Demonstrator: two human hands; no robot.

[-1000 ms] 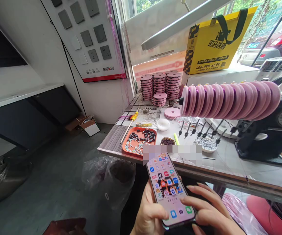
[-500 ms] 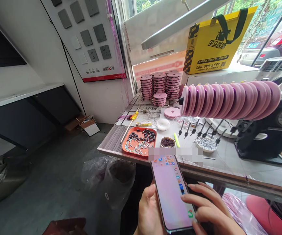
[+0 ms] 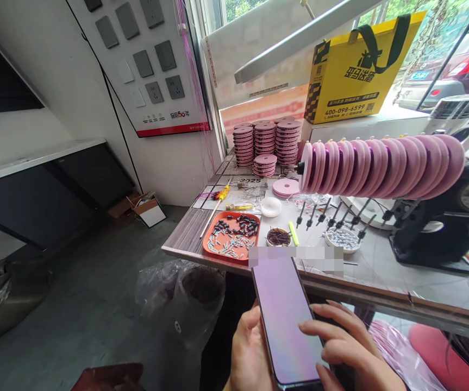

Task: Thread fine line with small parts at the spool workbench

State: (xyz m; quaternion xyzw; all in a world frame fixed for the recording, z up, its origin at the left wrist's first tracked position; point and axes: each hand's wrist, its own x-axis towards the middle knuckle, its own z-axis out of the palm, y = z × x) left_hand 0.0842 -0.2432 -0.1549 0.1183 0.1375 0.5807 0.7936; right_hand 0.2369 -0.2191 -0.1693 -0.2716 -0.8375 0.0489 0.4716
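A phone [image 3: 286,320] with a plain pale purple screen is held in front of the table's near edge. My left hand [image 3: 249,347] grips it from the left side and below, thumb along its edge. Over the lower right of the screen is my right hand [image 3: 346,342], fingers apart and slightly bent, holding nothing; one fingertip is over the glass. Beyond the phone lie an orange tray [image 3: 231,255] of small black and silver parts, a bowl of dark pins [image 3: 279,237] and a green-yellow pen [image 3: 293,233].
A machine [image 3: 433,233] on the right carries a long row of pink discs [image 3: 381,165]. Stacked pink spools [image 3: 265,138] stand at the back near a yellow bag [image 3: 364,70]. A dish of grey beads [image 3: 343,240] is nearby. Below the table edge hangs a clear plastic bag [image 3: 199,304].
The app icons on the phone screen are gone, leaving it plain. Both hands stay almost where they were, the right fingers shifted very slightly left.
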